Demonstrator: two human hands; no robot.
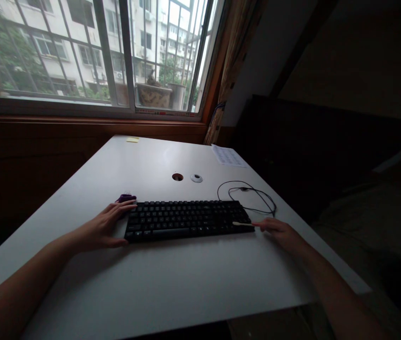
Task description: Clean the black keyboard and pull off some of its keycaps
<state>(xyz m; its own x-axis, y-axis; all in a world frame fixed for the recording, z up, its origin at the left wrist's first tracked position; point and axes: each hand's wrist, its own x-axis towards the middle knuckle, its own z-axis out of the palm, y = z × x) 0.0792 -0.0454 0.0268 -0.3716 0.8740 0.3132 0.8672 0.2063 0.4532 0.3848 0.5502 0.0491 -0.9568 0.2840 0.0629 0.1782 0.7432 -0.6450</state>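
Observation:
A black keyboard [182, 219] lies flat across the white table, its long side toward me. My left hand [110, 224] grips the keyboard's left end, fingers at the upper left corner and thumb against the lower left corner. In my right hand [274, 226] is a slim pale toothbrush [243, 224], its fingers closed round the handle. The brush head is over the number keys at the keyboard's right end; bristles are too small to make out. Just behind my left fingers sits a dark purple item [127, 198], partly hidden, its kind unclear.
A thin black cable [250, 190] loops behind the keyboard's right end. Farther back are a round cable hole [177, 177], a white round cap [196, 178], printed paper [229, 156] and a yellow note pad [132, 140]. A barred window [129, 56] stands beyond the table.

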